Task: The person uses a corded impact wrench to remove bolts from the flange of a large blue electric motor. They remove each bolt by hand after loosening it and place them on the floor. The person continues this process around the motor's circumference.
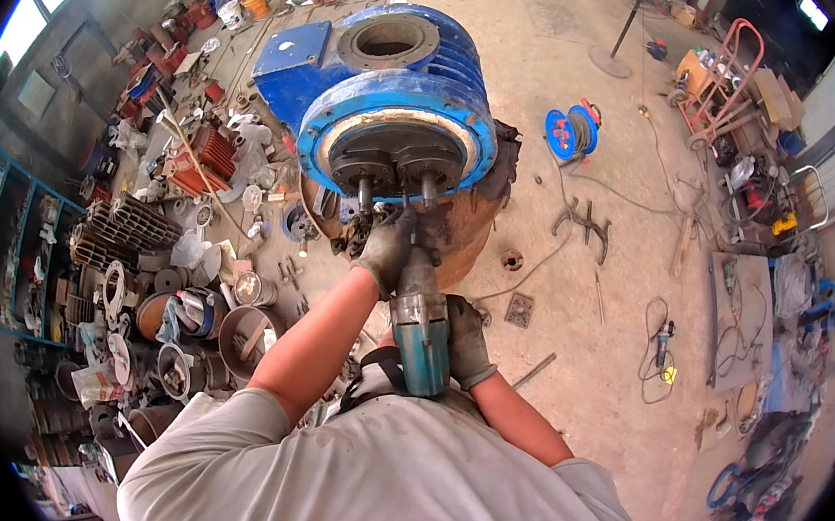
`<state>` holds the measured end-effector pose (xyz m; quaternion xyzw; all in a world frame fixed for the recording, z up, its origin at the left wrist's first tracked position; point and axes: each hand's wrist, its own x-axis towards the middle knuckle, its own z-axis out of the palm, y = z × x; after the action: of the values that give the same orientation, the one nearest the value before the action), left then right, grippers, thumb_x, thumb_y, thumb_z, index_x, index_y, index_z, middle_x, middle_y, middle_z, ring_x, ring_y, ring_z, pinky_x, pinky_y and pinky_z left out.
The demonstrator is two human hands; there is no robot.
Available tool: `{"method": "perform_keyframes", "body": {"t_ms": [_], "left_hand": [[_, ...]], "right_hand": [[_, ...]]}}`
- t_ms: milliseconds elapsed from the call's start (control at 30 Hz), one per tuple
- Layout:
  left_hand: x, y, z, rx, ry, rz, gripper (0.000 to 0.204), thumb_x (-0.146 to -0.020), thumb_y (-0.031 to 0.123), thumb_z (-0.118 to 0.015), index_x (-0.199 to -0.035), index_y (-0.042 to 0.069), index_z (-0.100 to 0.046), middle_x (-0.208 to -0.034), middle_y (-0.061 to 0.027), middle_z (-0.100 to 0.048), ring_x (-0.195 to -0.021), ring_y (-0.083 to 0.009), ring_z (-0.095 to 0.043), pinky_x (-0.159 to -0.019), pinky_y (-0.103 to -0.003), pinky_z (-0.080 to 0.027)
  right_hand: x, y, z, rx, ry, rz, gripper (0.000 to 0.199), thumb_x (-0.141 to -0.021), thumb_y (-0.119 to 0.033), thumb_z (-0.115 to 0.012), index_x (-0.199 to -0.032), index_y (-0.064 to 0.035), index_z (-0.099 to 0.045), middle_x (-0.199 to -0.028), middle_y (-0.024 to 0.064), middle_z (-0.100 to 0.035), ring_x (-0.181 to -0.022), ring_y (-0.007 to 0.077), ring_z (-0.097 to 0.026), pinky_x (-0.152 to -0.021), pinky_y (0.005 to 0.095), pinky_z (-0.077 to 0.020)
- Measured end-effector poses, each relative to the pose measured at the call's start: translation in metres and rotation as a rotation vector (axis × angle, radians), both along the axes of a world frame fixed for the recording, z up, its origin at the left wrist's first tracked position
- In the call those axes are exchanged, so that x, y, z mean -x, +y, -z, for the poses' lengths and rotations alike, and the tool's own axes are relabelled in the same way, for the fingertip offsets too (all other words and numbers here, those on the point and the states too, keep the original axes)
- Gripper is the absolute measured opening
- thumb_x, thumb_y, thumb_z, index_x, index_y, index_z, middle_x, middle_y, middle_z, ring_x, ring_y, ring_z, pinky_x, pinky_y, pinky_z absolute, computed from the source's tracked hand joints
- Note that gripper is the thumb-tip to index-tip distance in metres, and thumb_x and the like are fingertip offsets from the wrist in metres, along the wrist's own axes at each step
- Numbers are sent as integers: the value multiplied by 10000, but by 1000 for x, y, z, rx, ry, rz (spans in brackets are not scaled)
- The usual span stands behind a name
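1. Firstly, keep your right hand (468,341), gloved, wrapped around the rear body of the teal power wrench (421,333), and your left hand (389,248), also gloved, clasped around its nose.
2. Hold the tool in line with the fastener. Its front end sits at the lower edge of the dark end plate (397,163) of the blue machine housing (394,87), just below two protruding shaft stubs (396,191); the exact contact point is hidden by your left glove.
3. Brace the tool against your torso, as it appears to be now; judged from the grip, this should limit twist when torque comes on.
4. Keep fingers behind the rotating end.
5. Watch your footing: loose parts lie close at your left, including ribbed red motor casings (208,155).
6. Markings are few. A flat blue rectangular plate (292,53) sits on the housing's left side; no legible label shows on it.
7. A blue cable reel (569,132) lies on the floor well to the right, and a red hand truck (727,74) stands farther off.
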<state>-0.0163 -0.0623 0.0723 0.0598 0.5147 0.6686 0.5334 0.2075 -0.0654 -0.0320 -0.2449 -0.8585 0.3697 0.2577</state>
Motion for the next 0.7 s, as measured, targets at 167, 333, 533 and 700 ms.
{"method": "perform_keyframes", "body": {"t_ms": [167,333,533,700], "left_hand": [[1,-1,-6,44,29,4,350,-1150,367,-482,-1183,56,-639,-814,-106,-660,-683,-280,-666,-671,-444,-604],[10,-1,0,43,-16,36,381,-1149,375,-479,-1175,35,-649,-817,-106,-663,-699,-282,-673,-676,-448,-608],[12,-1,3,-16,-25,67,407,-1156,377,-445,-1165,30,-658,-851,-111,-686,-712,-292,-672,-678,-450,-600],[61,12,75,49,198,-15,401,-1143,368,-443,-1156,32,-663,-865,-103,-697,-708,-250,-664,-659,-416,-585]], "right_hand": [[6,-1,1,29,-43,-2,689,-831,-310,-792,-1419,-45,-550,-1320,203,-597,-1149,430,-599,-987,523,-451],[9,-1,-10,0,-32,7,557,-827,-206,-753,-1329,-25,-592,-1239,231,-613,-1111,437,-613,-953,522,-487],[10,-1,-15,-42,-56,14,578,-820,-186,-731,-1348,-19,-568,-1249,227,-604,-1095,441,-603,-943,530,-470],[9,-3,-29,-115,-29,6,579,-777,-130,-715,-1325,-23,-565,-1217,210,-610,-1088,421,-599,-938,521,-455]]}}
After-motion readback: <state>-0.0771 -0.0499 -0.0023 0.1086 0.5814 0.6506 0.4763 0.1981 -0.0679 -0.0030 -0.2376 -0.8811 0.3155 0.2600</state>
